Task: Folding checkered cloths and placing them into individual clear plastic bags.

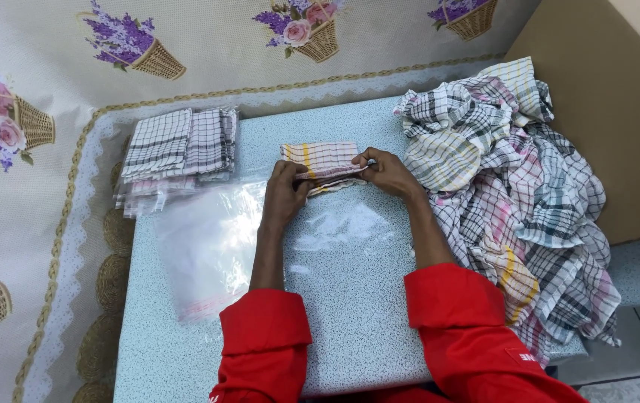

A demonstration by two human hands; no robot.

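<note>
A folded checked cloth (325,158) with pink and yellow stripes lies at the middle of a speckled blue table (350,313). My left hand (285,192) grips its near left corner. My right hand (385,170) pinches its near right edge. Both arms wear red sleeves. A clear plastic bag (211,246) lies flat just left of my left forearm, and a second clear bag (346,227) lies between my forearms, below the cloth.
Folded checked cloths in clear bags (178,153) are stacked at the table's far left. A large heap of loose checked cloths (510,194) covers the right side and hangs over the edge. A flower-basket curtain (29,186) hangs left and behind; a brown wall (603,112) stands on the right.
</note>
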